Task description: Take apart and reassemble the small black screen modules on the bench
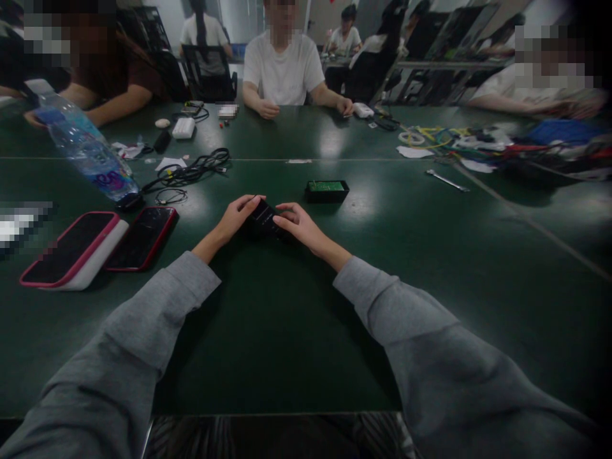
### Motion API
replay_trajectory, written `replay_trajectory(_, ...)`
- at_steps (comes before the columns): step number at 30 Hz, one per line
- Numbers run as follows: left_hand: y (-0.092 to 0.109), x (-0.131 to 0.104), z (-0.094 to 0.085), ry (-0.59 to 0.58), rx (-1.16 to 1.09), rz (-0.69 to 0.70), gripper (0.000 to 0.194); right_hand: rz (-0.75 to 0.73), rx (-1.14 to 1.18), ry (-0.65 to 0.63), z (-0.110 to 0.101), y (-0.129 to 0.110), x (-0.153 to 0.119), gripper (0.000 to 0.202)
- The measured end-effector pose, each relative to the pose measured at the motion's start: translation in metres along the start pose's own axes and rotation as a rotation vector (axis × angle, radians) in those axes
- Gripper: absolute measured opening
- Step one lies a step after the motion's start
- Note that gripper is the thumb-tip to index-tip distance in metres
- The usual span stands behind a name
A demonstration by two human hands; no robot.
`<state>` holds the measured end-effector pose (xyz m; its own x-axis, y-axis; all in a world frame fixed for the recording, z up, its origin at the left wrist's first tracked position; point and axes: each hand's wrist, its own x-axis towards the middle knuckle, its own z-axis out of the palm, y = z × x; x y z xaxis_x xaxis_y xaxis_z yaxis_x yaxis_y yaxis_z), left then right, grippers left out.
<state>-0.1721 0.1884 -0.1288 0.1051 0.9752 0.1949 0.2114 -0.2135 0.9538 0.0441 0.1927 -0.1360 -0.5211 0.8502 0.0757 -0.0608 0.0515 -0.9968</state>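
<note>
A small black box-like device [264, 217] with faint pale markings is held between both hands, low over the green table [277, 331]. My left hand [238, 215] grips its left end, thumb on the top face. The fingers of my right hand [297, 224] are bent round its right side. Just beyond my right hand stands an open black case [327, 191] with a green circuit board showing inside. The underside of the held device is hidden.
At the left lie two red-edged phones [143, 239] [71, 248], a tilted water bottle [88, 146] and black cables [191, 171]. A wrench [448, 181] and tangled coloured wires [449, 140] are at the right. A person in white [285, 70] sits opposite.
</note>
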Motion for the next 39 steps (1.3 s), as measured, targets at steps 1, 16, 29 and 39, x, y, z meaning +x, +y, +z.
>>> replay_trajectory(1,-0.001,0.000,0.000,0.007,0.007,0.004,0.055,0.002,-0.001,0.001,0.000,-0.001,0.000,0.052)
replay_trajectory(16,-0.012,0.005,0.003,-0.133,0.051,-0.042,0.084,0.049,0.169,0.258,-0.008,-0.006,0.004,0.051)
replay_trajectory(29,-0.010,0.003,0.004,-0.167,0.062,-0.008,0.077,0.053,0.107,0.131,-0.010,-0.007,0.002,0.057)
replay_trajectory(39,-0.004,0.002,0.005,-0.147,0.045,-0.016,0.094,0.035,0.111,0.127,-0.012,-0.003,0.003,0.057)
